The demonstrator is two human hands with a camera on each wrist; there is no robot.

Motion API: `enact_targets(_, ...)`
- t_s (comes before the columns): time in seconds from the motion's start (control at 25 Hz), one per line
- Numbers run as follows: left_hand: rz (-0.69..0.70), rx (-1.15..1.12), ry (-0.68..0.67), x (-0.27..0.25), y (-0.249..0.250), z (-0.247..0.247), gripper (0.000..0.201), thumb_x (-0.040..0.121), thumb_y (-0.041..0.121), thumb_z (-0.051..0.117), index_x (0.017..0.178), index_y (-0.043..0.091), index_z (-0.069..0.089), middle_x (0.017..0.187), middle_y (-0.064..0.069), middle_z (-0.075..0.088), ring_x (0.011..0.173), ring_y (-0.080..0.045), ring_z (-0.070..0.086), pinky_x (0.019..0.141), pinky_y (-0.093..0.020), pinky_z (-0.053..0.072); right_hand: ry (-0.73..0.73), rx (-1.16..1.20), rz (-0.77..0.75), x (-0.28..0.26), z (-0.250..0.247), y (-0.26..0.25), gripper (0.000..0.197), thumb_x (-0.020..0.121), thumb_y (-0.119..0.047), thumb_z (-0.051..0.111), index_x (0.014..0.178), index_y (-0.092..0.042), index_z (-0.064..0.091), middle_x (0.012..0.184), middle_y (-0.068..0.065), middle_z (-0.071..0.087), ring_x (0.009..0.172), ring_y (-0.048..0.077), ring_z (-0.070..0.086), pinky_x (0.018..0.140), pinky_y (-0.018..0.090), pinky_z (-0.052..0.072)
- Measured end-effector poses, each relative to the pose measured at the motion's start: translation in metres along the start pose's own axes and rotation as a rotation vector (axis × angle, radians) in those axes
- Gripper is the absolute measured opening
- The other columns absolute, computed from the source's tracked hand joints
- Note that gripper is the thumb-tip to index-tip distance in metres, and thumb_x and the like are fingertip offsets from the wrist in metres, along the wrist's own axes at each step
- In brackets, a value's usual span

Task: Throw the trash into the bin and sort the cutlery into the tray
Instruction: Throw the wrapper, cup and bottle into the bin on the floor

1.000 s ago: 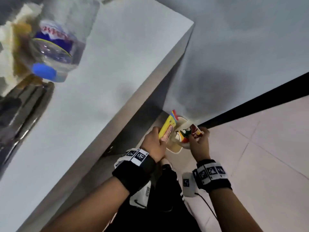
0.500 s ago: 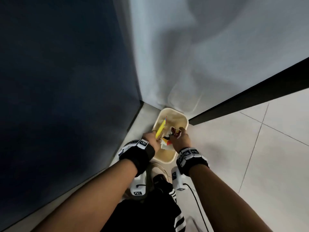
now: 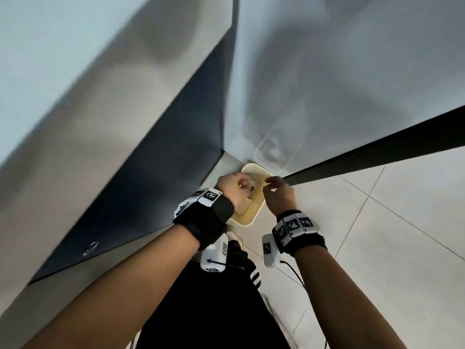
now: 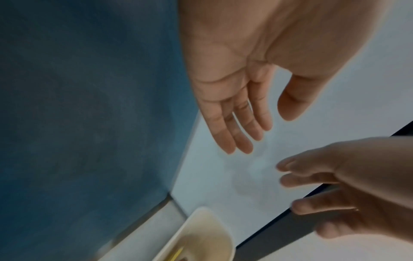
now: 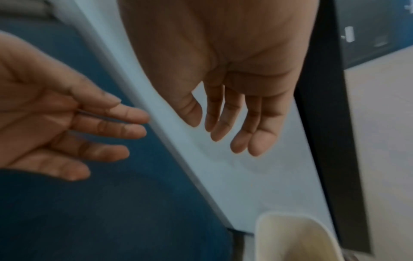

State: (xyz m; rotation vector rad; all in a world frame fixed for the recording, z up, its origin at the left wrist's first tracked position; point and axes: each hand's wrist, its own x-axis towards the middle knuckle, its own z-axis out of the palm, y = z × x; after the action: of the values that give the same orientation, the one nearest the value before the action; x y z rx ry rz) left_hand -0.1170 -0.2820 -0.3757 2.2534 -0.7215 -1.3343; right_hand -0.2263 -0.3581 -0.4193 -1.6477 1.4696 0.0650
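A cream bin (image 3: 247, 224) stands on the floor in the corner between a dark cabinet and the wall. Both hands hover just above its mouth. My left hand (image 3: 235, 183) is open and holds nothing; its fingers (image 4: 236, 130) are straight in the left wrist view. My right hand (image 3: 273, 185) is open too, with relaxed fingers (image 5: 257, 137) and nothing in them. A yellow wrapper (image 3: 242, 186) and another wrapper (image 3: 251, 188) lie inside the bin below the left hand. The wrist views show the bin's rim (image 4: 194, 220) (image 5: 263, 229) and a yellow sliver (image 4: 176, 254).
A dark blue cabinet side (image 3: 163, 185) rises left of the bin, a white wall (image 3: 327, 96) behind it. A black skirting strip (image 3: 377, 157) runs along the wall on the right. My shoe (image 3: 235, 235) stands on the pale tiled floor (image 3: 377, 235) just before the bin.
Both hands have let go of the wrappers they held over the bin. The wrappers now lie inside it, and the fingers of both hands have spread open.
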Motion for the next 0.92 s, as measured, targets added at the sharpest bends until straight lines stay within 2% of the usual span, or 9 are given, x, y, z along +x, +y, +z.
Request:
enact_targets(0.2, 0.184, 0.03, 0.093, -0.142, 0.086, -0.099, 0.034, 0.085, 0.026, 0.05, 0.117, 0.019, 0.063, 0.113, -0.002, 0.068, 0.096, -0.018, 0.064, 0.091, -0.029, 0.052, -0.016, -0.043, -0.214, -0.084, -0.075, -0.093, 0.028, 0.085, -0.011, 0.055, 0.111, -0.005, 0.062, 0.109, 0.019, 0.068, 0.103, 0.032, 0.061, 0.084, 0.029, 0.044)
enact_targets(0.32, 0.288, -0.095, 0.302, -0.215, 0.111, -0.169, 0.03, 0.085, 0.024, 0.059, 0.115, 0.02, 0.063, 0.102, 0.006, 0.064, 0.075, -0.005, 0.057, 0.072, -0.005, 0.044, -0.045, -0.056, -0.365, -0.134, -0.11, -0.155, 0.027, 0.087, -0.017, 0.054, 0.114, -0.012, 0.061, 0.109, 0.013, 0.066, 0.095, 0.029, 0.064, 0.081, 0.035, 0.052)
enact_targets(0.36, 0.3, -0.14, 0.4, -0.234, 0.115, -0.191, 0.03, 0.084, 0.023, 0.06, 0.114, 0.02, 0.064, 0.098, 0.007, 0.063, 0.073, -0.006, 0.057, 0.071, -0.006, 0.043, -0.067, -0.068, -0.424, -0.15, -0.119, -0.177, 0.027, 0.088, -0.019, 0.054, 0.114, -0.015, 0.06, 0.107, 0.009, 0.065, 0.093, 0.027, 0.064, 0.082, 0.038, 0.053)
enact_targets(0.48, 0.261, -0.139, 0.693, -0.266, 0.117, -0.25, 0.03, 0.084, 0.025, 0.061, 0.114, 0.022, 0.064, 0.102, 0.007, 0.062, 0.087, -0.015, 0.06, 0.084, -0.02, 0.045, -0.076, -0.075, -0.639, -0.183, -0.143, -0.25, 0.024, 0.088, -0.018, 0.055, 0.111, -0.016, 0.061, 0.095, 0.0, 0.062, 0.082, 0.019, 0.06, 0.076, 0.027, 0.048)
enact_targets(0.56, 0.173, -0.044, 0.891, -0.271, 0.105, -0.285, 0.037, 0.083, 0.029, 0.06, 0.119, 0.022, 0.061, 0.118, 0.001, 0.061, 0.106, -0.021, 0.058, 0.094, -0.028, 0.044, -0.065, -0.061, -0.818, -0.193, -0.148, -0.304, 0.021, 0.086, -0.013, 0.057, 0.107, -0.013, 0.064, 0.092, 0.0, 0.061, 0.078, 0.018, 0.056, 0.07, 0.016, 0.043)
enact_targets(0.6, 0.106, 0.016, 0.956, -0.269, 0.098, -0.299, 0.041, 0.082, 0.03, 0.06, 0.122, 0.023, 0.058, 0.127, -0.004, 0.057, 0.116, -0.025, 0.054, 0.099, -0.033, 0.044, -0.059, -0.071, -0.899, -0.193, -0.147, -0.33, 0.022, 0.086, -0.012, 0.057, 0.107, -0.013, 0.064, 0.095, 0.002, 0.061, 0.081, 0.019, 0.056, 0.072, 0.017, 0.044)
enact_targets(0.72, -0.107, 0.173, 0.936, -0.258, 0.083, -0.324, 0.054, 0.08, 0.029, 0.059, 0.133, 0.026, 0.047, 0.14, -0.007, 0.044, 0.126, -0.03, 0.046, 0.099, -0.042, 0.041, 0.035, -0.358, -1.082, -0.17, -0.126, -0.401, 0.032, 0.086, -0.013, 0.055, 0.118, -0.011, 0.058, 0.123, 0.01, 0.056, 0.111, 0.027, 0.051, 0.093, 0.034, 0.044)
enact_targets(0.8, -0.136, 0.248, 0.878, -0.25, 0.078, -0.327, 0.06, 0.08, 0.028, 0.059, 0.137, 0.03, 0.04, 0.143, -0.002, 0.04, 0.128, -0.029, 0.044, 0.097, -0.042, 0.042, 0.136, -0.646, -1.115, -0.153, -0.108, -0.434, 0.041, 0.086, -0.01, 0.053, 0.127, -0.014, 0.051, 0.138, 0.009, 0.046, 0.125, 0.033, 0.038, 0.095, 0.04, 0.042)
enact_targets(0.92, -0.101, 0.325, 0.821, -0.241, 0.068, -0.33, 0.07, 0.076, 0.03, 0.063, 0.14, 0.034, 0.034, 0.146, 0.001, 0.036, 0.128, -0.029, 0.043, 0.098, -0.042, 0.042, 0.182, -0.925, -1.147, -0.13, -0.085, -0.464, 0.058, 0.085, -0.008, 0.052, 0.139, -0.019, 0.035, 0.152, 0.005, 0.03, 0.135, 0.035, 0.026, 0.097, 0.049, 0.042)
